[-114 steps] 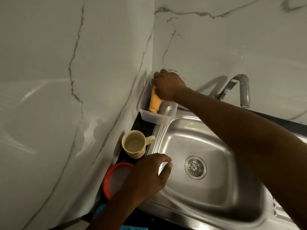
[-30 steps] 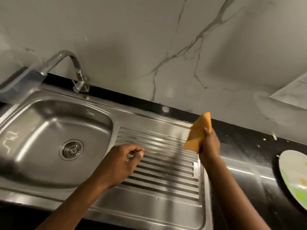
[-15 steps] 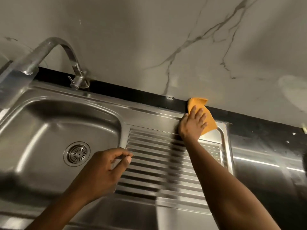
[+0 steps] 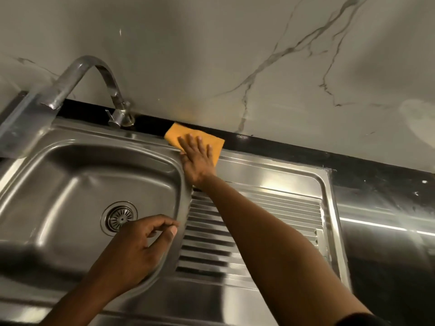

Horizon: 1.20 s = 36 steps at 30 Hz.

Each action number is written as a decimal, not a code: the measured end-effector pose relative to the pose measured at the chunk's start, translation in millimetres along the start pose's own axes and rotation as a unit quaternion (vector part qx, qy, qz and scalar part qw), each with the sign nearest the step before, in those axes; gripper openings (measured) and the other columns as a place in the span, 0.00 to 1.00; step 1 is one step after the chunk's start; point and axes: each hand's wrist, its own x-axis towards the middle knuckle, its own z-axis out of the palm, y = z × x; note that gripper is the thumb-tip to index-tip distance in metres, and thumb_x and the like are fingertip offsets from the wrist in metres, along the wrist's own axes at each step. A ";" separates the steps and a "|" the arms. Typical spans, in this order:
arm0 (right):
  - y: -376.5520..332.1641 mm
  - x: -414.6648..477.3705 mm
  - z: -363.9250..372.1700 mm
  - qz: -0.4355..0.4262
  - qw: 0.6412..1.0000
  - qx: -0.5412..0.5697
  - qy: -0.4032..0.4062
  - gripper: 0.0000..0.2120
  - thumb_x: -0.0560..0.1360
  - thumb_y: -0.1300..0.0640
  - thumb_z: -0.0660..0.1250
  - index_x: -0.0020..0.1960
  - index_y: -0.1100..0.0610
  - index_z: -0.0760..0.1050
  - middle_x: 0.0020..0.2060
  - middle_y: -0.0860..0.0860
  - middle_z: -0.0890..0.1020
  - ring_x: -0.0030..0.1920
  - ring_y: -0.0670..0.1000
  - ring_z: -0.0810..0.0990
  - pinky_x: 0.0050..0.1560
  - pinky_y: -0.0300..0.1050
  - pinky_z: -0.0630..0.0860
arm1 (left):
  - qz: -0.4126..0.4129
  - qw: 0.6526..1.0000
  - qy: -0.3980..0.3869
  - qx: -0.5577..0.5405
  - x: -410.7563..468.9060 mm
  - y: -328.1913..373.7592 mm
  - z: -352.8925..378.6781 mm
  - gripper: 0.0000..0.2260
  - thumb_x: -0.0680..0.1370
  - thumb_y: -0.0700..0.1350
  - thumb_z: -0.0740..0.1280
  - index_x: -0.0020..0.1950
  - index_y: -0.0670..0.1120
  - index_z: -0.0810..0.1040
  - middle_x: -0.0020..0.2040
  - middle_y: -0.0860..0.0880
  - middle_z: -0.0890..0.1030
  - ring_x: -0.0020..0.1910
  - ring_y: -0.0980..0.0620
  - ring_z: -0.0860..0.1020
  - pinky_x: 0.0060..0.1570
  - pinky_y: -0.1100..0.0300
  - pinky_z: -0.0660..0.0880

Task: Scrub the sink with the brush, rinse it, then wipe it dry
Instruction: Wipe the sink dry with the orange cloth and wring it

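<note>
The right hand's fingers lie spread flat, pressing the orange cloth onto the sink's back rim at twelve o'clock, just beside the tap base. Nothing grips the cloth, so it may bunch or slip onto the black bench strip behind. The left hand, fingers loosely curled and empty, hovers over the basin's right edge near the drain; no brush is visible.

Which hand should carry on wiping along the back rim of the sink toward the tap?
Right. The right hand lies flat on the orange cloth at the sink's back rim, near the tap. The left hand is loosely curled, empty, over the basin's front.
</note>
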 end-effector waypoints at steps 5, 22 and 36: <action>-32.7 -43.2 -24.6 0.078 0.910 0.401 -0.064 0.22 0.87 0.49 0.56 0.79 0.53 0.66 0.74 0.59 0.73 0.72 0.62 0.72 0.74 0.62 0.68 | 0.013 1.000 0.003 -0.011 -9.8 14.7 12.3 0.07 0.81 0.50 0.69 0.54 0.60 0.85 0.50 0.68 0.84 0.54 0.67 0.81 0.57 0.63 0.75; 220.6 -188.9 -222.9 0.119 0.973 0.039 0.193 0.21 0.87 0.47 0.55 0.79 0.45 0.68 0.75 0.51 0.74 0.73 0.55 0.73 0.75 0.59 0.68 | 0.044 0.996 -0.047 -0.053 -10.5 55.2 87.3 0.07 0.80 0.50 0.70 0.57 0.58 0.85 0.52 0.69 0.84 0.54 0.68 0.81 0.52 0.77 0.73; 289.2 -315.0 -156.6 0.037 0.981 -0.192 0.003 0.29 0.85 0.39 0.43 0.84 0.43 0.50 0.84 0.42 0.47 0.83 0.46 0.37 0.82 0.53 0.35 | 0.052 0.996 -0.059 -0.035 -43.9 76.0 137.0 0.08 0.81 0.52 0.69 0.58 0.58 0.85 0.53 0.68 0.84 0.55 0.68 0.80 0.53 0.75 0.73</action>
